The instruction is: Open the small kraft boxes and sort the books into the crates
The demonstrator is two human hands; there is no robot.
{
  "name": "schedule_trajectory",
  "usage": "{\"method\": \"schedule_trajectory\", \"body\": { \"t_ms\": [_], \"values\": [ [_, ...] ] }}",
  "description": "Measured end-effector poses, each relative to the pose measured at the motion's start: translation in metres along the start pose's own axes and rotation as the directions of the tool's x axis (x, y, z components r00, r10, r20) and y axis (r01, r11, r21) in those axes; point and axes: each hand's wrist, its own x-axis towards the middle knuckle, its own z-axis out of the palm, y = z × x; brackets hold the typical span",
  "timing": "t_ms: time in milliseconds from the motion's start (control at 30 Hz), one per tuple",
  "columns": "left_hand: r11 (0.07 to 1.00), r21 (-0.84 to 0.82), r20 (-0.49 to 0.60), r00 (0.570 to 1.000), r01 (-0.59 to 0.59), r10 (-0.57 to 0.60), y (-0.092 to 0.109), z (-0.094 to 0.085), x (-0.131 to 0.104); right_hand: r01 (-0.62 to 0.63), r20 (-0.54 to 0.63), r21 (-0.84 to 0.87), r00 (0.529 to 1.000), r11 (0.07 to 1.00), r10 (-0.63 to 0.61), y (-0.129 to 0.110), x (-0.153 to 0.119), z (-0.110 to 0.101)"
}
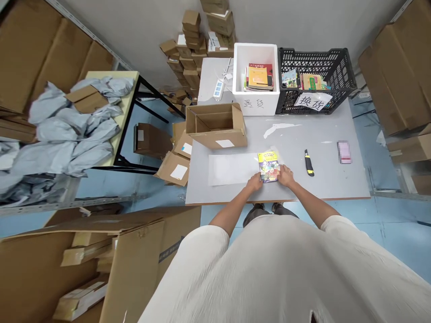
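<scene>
A colourful book with a yellow top (268, 165) lies on the grey table (323, 179) near its front edge, on or against a white translucent sheet (230, 169). My left hand (255, 181) is at the book's lower left corner, fingers closed on its edge. On the other side, my right hand (285, 176) grips the book's right edge. A bit of clear plastic shows past the book's top. To the right lies a black and yellow cutter (309, 163), touched by neither hand.
An open cardboard box (218, 138) stands at the table's left. Behind are a white foam bin (256, 104) and a black crate (316, 60), both with books. A pink pad (344, 152) lies far right. Grey parcels (60, 130) fill a side table.
</scene>
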Motion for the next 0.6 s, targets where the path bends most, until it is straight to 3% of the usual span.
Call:
{"method": "schedule_trajectory", "body": {
  "t_ms": [167, 300, 367, 433, 600],
  "values": [
    [1.0, -0.016, -0.002, 1.0, 0.0, 0.0, 0.001, -0.003, 0.002, -0.177, -0.098, 0.034, 0.979, 0.984, 0.18, 0.018, -0.003, -0.018],
    [0.998, -0.059, -0.068, 0.997, -0.034, 0.03, 0.008, -0.004, 0.008, -0.067, -0.296, 0.018, 0.953, 0.998, 0.069, 0.015, -0.008, -0.025],
    [0.995, -0.089, -0.095, 0.995, -0.052, 0.043, 0.012, -0.004, 0.012, 0.032, -0.255, 0.026, 0.967, 0.999, -0.025, 0.011, -0.005, -0.024],
    [0.991, -0.122, -0.102, 0.994, -0.049, 0.036, 0.015, -0.002, 0.016, 0.056, -0.149, 0.047, 0.988, 0.997, -0.049, 0.006, 0.001, -0.02],
    [0.98, -0.193, -0.093, 0.995, -0.041, 0.024, 0.019, -0.001, 0.017, -0.117, 0.01, 0.17, 0.993, 0.978, 0.117, 0.001, 0.02, -0.007]
  ]
}}
